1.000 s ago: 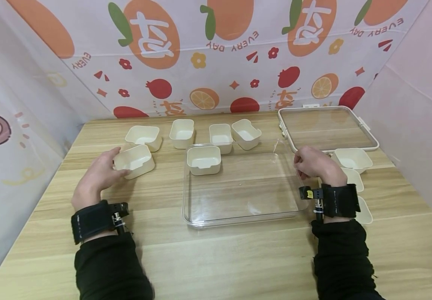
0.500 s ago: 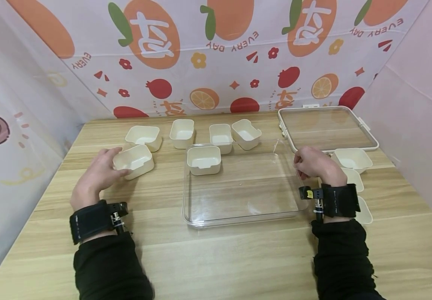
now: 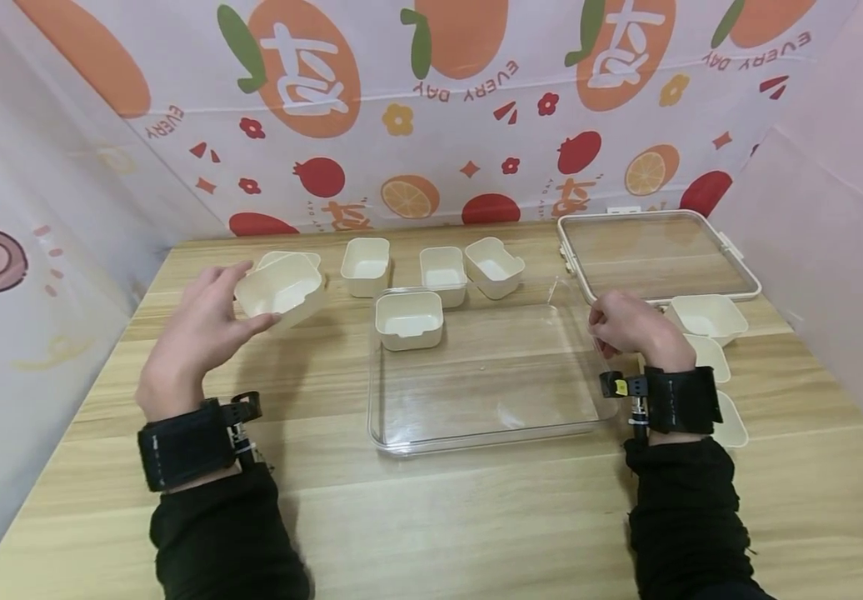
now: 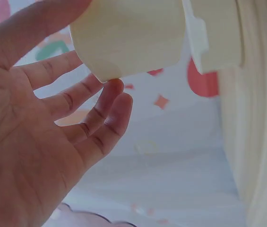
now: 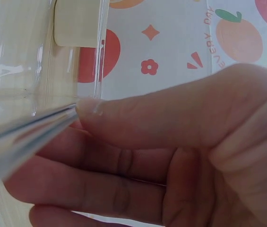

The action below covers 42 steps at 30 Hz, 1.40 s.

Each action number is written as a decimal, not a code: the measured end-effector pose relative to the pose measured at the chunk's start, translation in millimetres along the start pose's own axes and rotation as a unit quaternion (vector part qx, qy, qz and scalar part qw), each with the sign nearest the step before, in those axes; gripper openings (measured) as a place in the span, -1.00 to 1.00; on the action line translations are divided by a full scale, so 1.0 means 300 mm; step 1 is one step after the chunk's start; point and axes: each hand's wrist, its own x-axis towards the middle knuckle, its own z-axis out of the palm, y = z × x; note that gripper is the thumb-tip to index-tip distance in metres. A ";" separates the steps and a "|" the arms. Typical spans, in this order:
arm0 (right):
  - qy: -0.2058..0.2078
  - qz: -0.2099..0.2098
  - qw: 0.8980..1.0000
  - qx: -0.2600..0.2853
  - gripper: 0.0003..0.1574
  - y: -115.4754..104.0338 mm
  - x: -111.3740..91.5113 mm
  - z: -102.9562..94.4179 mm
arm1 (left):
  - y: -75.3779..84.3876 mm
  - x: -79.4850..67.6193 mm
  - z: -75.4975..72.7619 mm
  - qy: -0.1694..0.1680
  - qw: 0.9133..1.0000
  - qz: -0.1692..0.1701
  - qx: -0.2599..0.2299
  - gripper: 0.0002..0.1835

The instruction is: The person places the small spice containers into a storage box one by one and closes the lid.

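Observation:
My left hand (image 3: pixel 202 333) grips a small cream-coloured container (image 3: pixel 281 287) between thumb and fingers, raised off the table and tilted. In the left wrist view the container (image 4: pixel 128 38) sits between the thumb above and the fingertips below. My right hand (image 3: pixel 630 329) pinches the right rim of a clear plastic box (image 3: pixel 491 433); the right wrist view shows the thumb over that rim (image 5: pixel 34 123) and curled fingers beneath. One cream container (image 3: pixel 409 321) stands inside the box at its back left corner.
Behind the box stand several more cream containers (image 3: pixel 366 267), one partly hidden by the lifted one. A clear lid with a pale frame (image 3: pixel 660 254) lies at the back right. Several cream containers (image 3: pixel 707 317) line the right side, partly behind the right arm. A printed cloth (image 3: pixel 469 125) hangs behind.
My left hand has lifted the cream container off the table, moving it up and slightly right. The right hand keeps its hold on the box rim.

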 end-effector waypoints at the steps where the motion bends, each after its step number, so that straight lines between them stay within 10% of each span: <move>1: 0.000 -0.001 1.000 0.001 -0.82 0.001 0.000 0.000 | 0.015 0.004 0.002 0.002 1.000 0.006 0.000 -0.18; 42: -0.005 0.004 1.000 0.010 -0.82 0.005 -0.006 0.000 | 0.340 0.135 0.053 0.002 0.989 0.150 0.001 -0.28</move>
